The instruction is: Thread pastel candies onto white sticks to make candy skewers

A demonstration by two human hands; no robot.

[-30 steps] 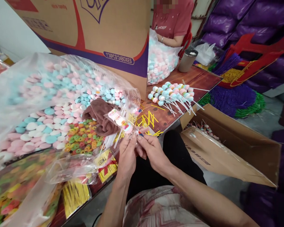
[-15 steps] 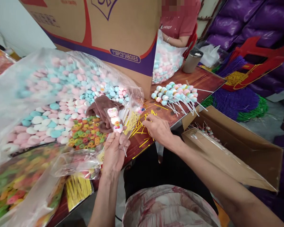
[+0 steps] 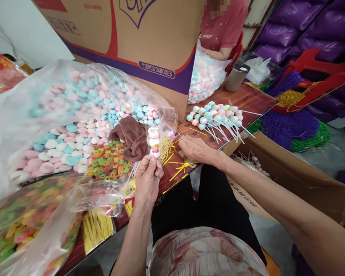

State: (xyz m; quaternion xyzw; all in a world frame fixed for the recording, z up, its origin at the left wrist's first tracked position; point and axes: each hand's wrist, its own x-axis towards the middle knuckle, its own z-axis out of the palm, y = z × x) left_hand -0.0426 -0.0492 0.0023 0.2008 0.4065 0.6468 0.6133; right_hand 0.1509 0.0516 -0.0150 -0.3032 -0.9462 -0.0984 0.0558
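Note:
My left hand (image 3: 150, 174) pinches a marshmallow stick (image 3: 154, 142) in a clear wrapper near its lower end, holding it upright. Pink, white and coloured sweets show through the wrapper. To its right, my right hand (image 3: 194, 148) is low over the table with its fingers curled together among the yellow twist ties (image 3: 184, 165). What those fingertips pinch, if anything, is hidden. A brown cloth (image 3: 131, 136) lies just behind the left hand. Beside that are green and orange gummy rings (image 3: 110, 159) and loose pastel marshmallows (image 3: 71, 147).
Unwrapped marshmallow sticks (image 3: 215, 114) are piled at the right. A big carton (image 3: 132, 46) stands behind the marshmallow bag. Across the table sits a person (image 3: 224, 32) near a tumbler (image 3: 237, 78). An open box (image 3: 299, 180) is at lower right, and a bag of gummy rings (image 3: 20, 226) at lower left.
My left hand has moved right and slightly up with the wrapped stick, which now stands straighter. My right hand stays by the twist ties, its fingers more curled. The view has shifted a little.

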